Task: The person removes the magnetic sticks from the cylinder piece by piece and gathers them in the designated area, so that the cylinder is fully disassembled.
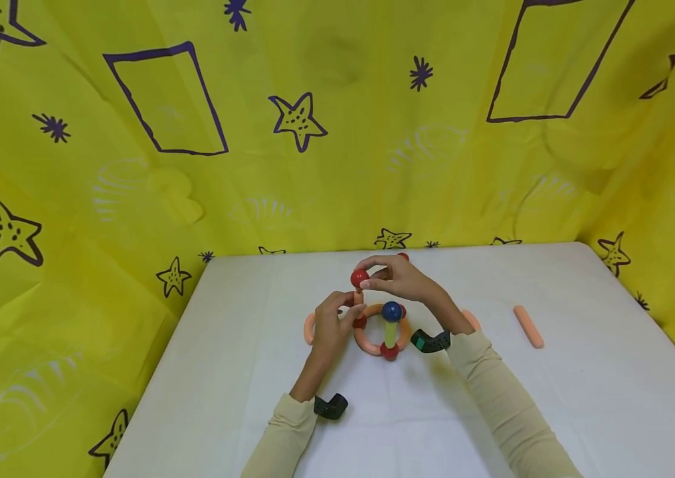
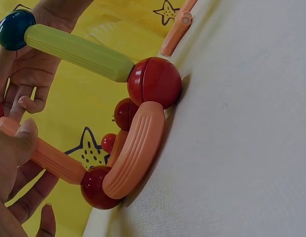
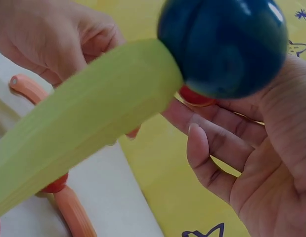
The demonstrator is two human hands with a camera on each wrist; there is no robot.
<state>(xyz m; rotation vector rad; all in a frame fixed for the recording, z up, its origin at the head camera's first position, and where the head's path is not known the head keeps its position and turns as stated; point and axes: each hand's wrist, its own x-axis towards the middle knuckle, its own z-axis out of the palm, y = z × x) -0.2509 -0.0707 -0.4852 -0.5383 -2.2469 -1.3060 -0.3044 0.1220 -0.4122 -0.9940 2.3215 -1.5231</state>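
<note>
My left hand (image 1: 330,326) pinches an upright orange rod (image 2: 59,163) between thumb and fingers. That rod rises from a red ball (image 2: 99,187) at the left of a ring (image 1: 367,343) made of curved orange pieces and red balls, lying on the table. On the rod's top end sits another red ball (image 1: 359,278), gripped by the fingertips of my right hand (image 1: 403,277). At the ring's near side a yellow-green rod (image 2: 81,53) stands on a red ball (image 2: 155,83) and carries a blue ball (image 1: 392,311). In the right wrist view the blue ball partly hides the held red ball (image 3: 196,98).
A straight orange rod (image 1: 529,326) lies to the right on the white table (image 1: 242,372). Curved orange pieces show left of the ring (image 1: 309,328) and beside the right forearm (image 1: 470,320). One red ball (image 1: 403,255) is behind the right hand. Yellow patterned cloth (image 1: 337,192) encloses the table.
</note>
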